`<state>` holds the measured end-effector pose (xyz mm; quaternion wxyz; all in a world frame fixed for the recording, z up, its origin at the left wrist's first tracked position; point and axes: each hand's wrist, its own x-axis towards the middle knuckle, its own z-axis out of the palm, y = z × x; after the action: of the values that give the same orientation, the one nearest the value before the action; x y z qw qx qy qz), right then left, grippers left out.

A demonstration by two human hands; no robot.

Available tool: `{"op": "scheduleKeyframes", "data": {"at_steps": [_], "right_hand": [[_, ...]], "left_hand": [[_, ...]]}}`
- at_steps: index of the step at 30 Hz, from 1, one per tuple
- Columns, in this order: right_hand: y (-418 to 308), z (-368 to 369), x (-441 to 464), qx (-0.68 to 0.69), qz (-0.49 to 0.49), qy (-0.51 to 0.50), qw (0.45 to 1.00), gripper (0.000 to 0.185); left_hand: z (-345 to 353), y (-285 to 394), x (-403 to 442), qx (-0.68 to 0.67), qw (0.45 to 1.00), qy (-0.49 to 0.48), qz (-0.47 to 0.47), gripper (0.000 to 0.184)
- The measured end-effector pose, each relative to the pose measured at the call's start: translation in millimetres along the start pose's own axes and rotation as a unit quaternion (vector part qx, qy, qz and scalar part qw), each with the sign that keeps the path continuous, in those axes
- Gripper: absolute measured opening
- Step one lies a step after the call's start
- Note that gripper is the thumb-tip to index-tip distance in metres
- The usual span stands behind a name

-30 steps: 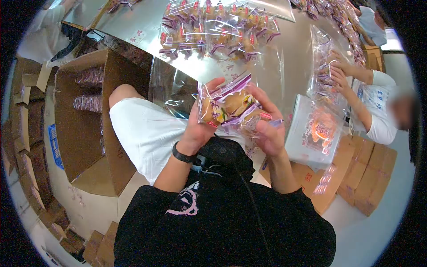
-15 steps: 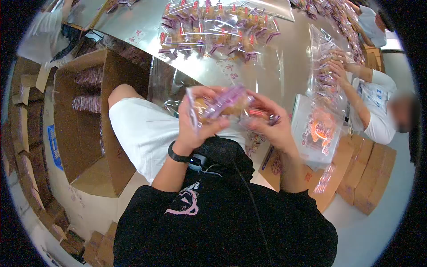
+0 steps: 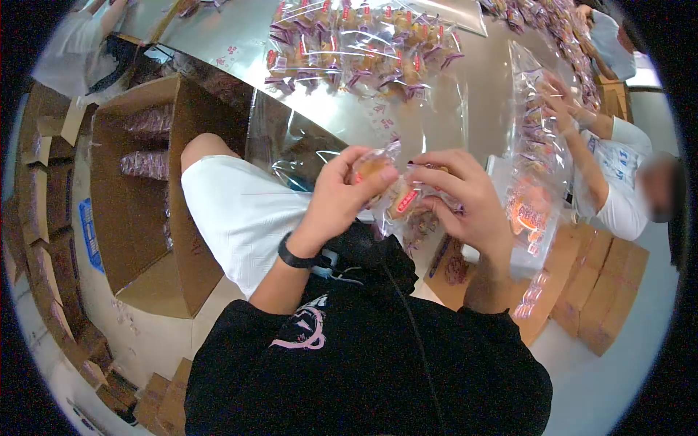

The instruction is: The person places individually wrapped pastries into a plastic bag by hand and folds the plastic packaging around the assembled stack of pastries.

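Observation:
Above my lap, my left hand (image 3: 338,190) is closed on a small wrapped pastry (image 3: 371,171) in clear film with purple print, thumb pressed on its front. Against it, between both hands, is a second wrapped pastry (image 3: 401,202) with a red label. My right hand (image 3: 463,195) has its fingers curled around the right side of that second pack. Beyond my hands, rows of similar packs (image 3: 363,47) lie under clear film on the metal table (image 3: 356,116).
An open carton (image 3: 145,280) holding packs stands at the left, beside a blue crate (image 3: 90,236). On the right a co-worker (image 3: 618,163) handles a long bag of packs (image 3: 536,123). Stacked cartons (image 3: 603,291) stand below, and more packs (image 3: 560,36) lie at the upper right.
The packs between my hands have turned and now show smaller faces, with the red label at the middle. My right hand has shifted right. The co-worker's hands have moved slightly.

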<state>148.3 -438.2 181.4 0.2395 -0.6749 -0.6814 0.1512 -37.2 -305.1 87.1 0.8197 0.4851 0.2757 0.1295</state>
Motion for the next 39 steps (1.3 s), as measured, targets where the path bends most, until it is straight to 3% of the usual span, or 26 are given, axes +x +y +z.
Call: {"op": "scheduleKeyframes", "data": {"at_steps": [3,4,10,13,14,17,18,21,24,26,28,30,33,34,36,39], "right_hand": [[1,16,2,0.017,0.039,0.010,0.999,0.042],[3,20,1,0.031,0.041,0.010,0.999,0.043],[19,29,-13,0.159,0.085,0.035,0.983,0.046],[23,33,-16,0.219,0.136,0.053,0.965,0.045],[22,34,-18,0.242,0.158,0.061,0.955,0.045],[14,42,-17,0.260,0.200,0.021,0.944,0.050],[13,44,-16,0.252,0.183,0.033,0.950,0.051],[14,48,-17,0.229,0.156,0.047,0.960,0.055],[12,47,-21,0.220,0.182,0.043,0.957,0.056],[6,32,-24,0.214,0.206,0.075,0.952,0.056],[17,24,-21,-0.015,0.126,0.131,0.983,0.058],[26,18,-13,-0.208,0.066,0.169,0.961,0.059],[31,20,-2,-0.282,0.086,0.125,0.947,0.058],[31,20,-3,-0.284,0.075,0.129,0.947,0.056],[33,19,-6,-0.287,0.050,0.139,0.947,0.054],[28,10,-25,-0.198,0.066,0.245,0.947,0.049]], "left_hand": [[1,-1,-4,0.307,0.932,0.024,0.191,0.071],[2,5,-9,0.273,0.953,0.011,0.132,0.105],[-4,10,-20,0.237,0.957,-0.051,0.158,0.143],[-7,22,-17,0.298,0.929,-0.104,0.196,0.146],[-2,22,-19,0.354,0.906,-0.075,0.219,0.155],[14,2,-15,0.210,0.963,-0.007,0.171,0.157],[15,-9,-12,0.195,0.960,0.010,0.201,0.150],[10,-9,-10,0.269,0.944,0.037,0.189,0.134],[0,6,-14,0.393,0.877,0.030,0.274,0.107],[-5,2,-19,0.392,0.888,0.036,0.238,0.096],[-6,-4,-23,0.353,0.912,0.054,0.201,0.087],[-4,-9,-25,0.278,0.943,0.082,0.163,0.081],[3,2,-27,0.257,0.952,0.115,0.120,0.076],[6,2,-27,0.313,0.925,0.134,0.171,0.074],[7,1,-29,0.350,0.916,0.103,0.165,0.082],[13,-8,-32,0.333,0.928,0.092,0.138,0.085]]}}
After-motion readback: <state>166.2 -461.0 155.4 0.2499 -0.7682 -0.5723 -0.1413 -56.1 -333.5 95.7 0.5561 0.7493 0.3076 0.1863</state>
